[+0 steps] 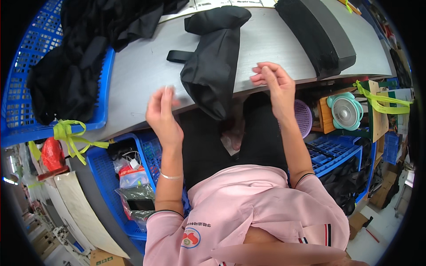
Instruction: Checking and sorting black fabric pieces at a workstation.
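A black fabric bag [213, 66], with a short strap loop [179, 56] on its left side, lies on the grey table. Its top is folded over, and the lower end hangs past the near table edge towards my lap. My left hand [164, 115] is raised just left of the bag, fingers loosely bent and slightly blurred, with nothing seen in them. On the other side, my right hand [277, 86] hovers with loosely curled fingers pointing at the bag. It appears to hold nothing. Both hands are apart from the bag.
A blue basket [108, 84] at the left is heaped with black fabric pieces [66, 75]. A long black padded piece [319, 35] lies at the right of the table [148, 62]. Below are a blue crate [102, 177], a turquoise fan [346, 111] and a purple basket [303, 117].
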Motion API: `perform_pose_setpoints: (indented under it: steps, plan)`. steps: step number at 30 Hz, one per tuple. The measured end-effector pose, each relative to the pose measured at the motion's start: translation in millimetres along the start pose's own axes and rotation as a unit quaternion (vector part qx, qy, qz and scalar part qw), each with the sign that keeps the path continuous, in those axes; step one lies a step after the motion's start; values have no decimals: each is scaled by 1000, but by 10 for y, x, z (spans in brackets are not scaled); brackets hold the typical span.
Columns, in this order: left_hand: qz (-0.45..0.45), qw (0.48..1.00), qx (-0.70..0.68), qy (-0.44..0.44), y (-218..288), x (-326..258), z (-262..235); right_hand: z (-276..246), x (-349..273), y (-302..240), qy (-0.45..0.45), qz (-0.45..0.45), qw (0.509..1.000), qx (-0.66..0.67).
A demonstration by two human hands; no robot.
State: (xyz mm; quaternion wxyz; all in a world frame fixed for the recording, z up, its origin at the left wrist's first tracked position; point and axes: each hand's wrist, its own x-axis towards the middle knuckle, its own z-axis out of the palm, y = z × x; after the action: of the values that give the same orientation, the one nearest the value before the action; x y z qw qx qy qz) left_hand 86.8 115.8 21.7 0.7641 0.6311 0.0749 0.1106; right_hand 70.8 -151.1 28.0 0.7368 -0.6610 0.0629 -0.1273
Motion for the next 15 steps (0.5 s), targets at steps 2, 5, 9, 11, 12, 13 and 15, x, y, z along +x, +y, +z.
perform_pose_setpoints:
  steps: [2,5,9,11,12,13,15]
  plan:
    - [-14,1000,-10,-13,-97,191,175,205,-47,33,-36,-12,999,25]
    - [-114,984,-64,-124,-101,285,406,485,4,-124,-57,-42,997,15]
    - [-231,926,-191,-230,-135,331,560,388,292,-114,-159,108,980,47]
    - [-203,925,-208,-244,-138,294,538,298,352,-27,-129,140,979,69]
    - [-238,883,-315,-255,-166,281,521,292,346,21,-103,109,984,100]
    - [-269,827,-417,-262,-183,269,516,248,367,42,-103,107,984,97]
    - [-274,824,-421,-261,-118,237,583,154,370,61,-133,139,976,103]
